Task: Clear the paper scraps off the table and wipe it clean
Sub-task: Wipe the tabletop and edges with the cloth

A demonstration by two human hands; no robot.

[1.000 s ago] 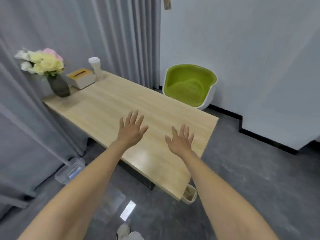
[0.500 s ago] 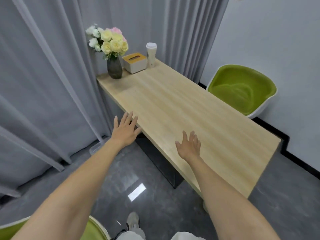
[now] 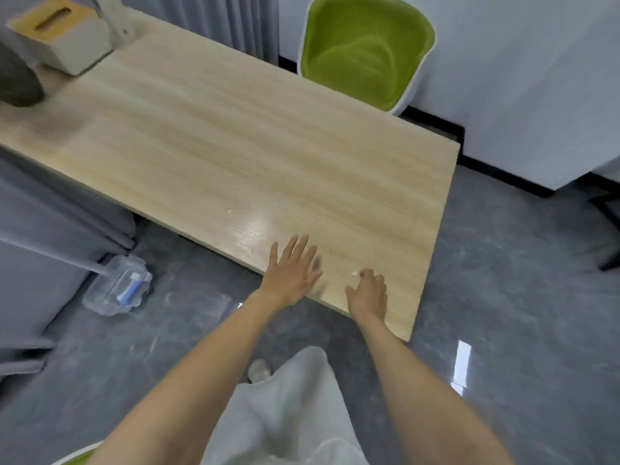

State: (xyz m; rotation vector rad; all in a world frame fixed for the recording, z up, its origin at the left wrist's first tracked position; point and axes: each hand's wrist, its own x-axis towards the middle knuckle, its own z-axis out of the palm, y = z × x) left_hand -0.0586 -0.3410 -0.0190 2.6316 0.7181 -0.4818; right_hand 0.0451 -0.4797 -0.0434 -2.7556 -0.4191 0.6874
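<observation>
The light wooden table (image 3: 255,142) stretches from the far left to the near right. My left hand (image 3: 291,274) lies open and flat on its near edge, fingers spread. Just to the right, my right hand (image 3: 367,292) rests on the table with its fingers curled down and the thumb out to the side. A tiny white paper scrap (image 3: 354,273) lies at the tip of its index finger; whether the fingers hold it is unclear. Another faint white speck (image 3: 231,212) shows further up the tabletop.
A tissue box (image 3: 57,31), a dark vase (image 3: 16,78) and a white cup (image 3: 114,25) stand at the table's far left end. A green chair (image 3: 365,52) is behind the table. A clear plastic box (image 3: 117,286) lies on the grey floor by the curtain.
My view has swung down and closer to the table's near right corner. Both hands came together on the near edge, and my right hand's fingers curled from spread to bent.
</observation>
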